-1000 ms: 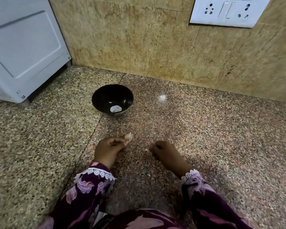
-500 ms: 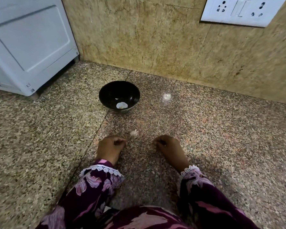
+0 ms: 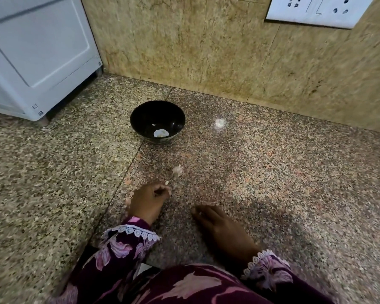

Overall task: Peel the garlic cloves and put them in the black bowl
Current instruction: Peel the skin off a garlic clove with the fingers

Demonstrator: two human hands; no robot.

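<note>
Black bowl (image 3: 140, 119) stands on the granite counter (image 3: 272, 172) near the wall, one pale peeled clove (image 3: 161, 133) inside. A papery-skinned garlic clove (image 3: 177, 170) lies between bowl and hands. Left hand (image 3: 148, 200) is curled, pinching a small pale fragment (image 3: 167, 182), identity unclear. Right hand (image 3: 219, 227) lies blurred, fingers extended, holding nothing.

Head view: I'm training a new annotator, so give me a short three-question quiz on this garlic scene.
1. True or false: the black bowl is empty.
2. The garlic piece on the counter lies: A) inside the bowl B) between the bowl and the left hand C) under the right hand.
3. Fill in: the right hand rests ____ on the counter.

Key: 1 false; 2 B; 3 flat.
</note>
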